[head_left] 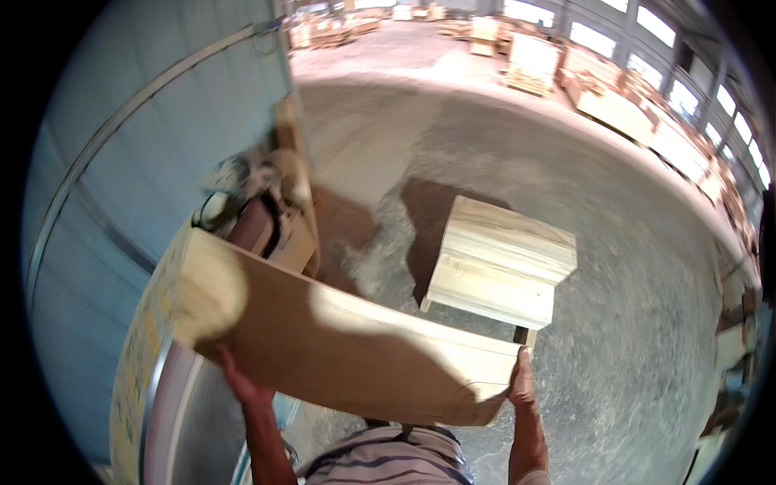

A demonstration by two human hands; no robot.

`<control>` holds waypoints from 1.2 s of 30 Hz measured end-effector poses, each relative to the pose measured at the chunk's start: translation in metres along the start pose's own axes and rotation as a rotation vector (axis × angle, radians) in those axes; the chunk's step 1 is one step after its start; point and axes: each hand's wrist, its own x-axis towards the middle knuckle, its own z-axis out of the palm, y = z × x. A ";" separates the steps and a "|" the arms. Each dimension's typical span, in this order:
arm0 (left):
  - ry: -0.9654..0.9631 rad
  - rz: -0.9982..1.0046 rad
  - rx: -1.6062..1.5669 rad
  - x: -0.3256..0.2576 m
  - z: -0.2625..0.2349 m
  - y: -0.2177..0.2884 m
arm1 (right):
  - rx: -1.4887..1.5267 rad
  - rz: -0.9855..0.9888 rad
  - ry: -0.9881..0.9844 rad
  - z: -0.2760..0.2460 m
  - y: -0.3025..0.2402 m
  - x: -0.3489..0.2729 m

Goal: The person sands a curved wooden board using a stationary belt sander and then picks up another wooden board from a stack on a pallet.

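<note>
A long, wide, pale wooden board (356,339) is held crosswise in front of my body, with shadow over much of its face. My left hand (246,384) grips its lower edge toward the left end; the fingertips are partly hidden behind the wood. The right end is clasped by my right hand (523,378), thumb on the edge and other fingers mostly out of sight. The board's left end lies over or against a worn machine (145,347) with yellow and blue patches; I cannot tell if they touch.
Beyond the board, a stack of pale wooden boards (505,263) stands on low supports on the concrete floor (622,323). A blue-grey metal wall (162,105) rises at left, near cluttered machine parts (242,194). Wooden stacks (606,89) line the far right.
</note>
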 end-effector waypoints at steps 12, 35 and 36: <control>0.592 -0.451 -0.328 -0.141 -0.107 -0.263 | -0.947 0.058 0.160 -0.053 -0.196 -0.065; 0.720 -0.656 -0.137 -0.117 -0.070 -0.290 | -0.508 0.333 0.193 -0.021 -0.102 -0.056; 0.716 -0.657 -0.144 -0.116 -0.072 -0.290 | -0.481 0.322 0.171 -0.018 -0.100 -0.057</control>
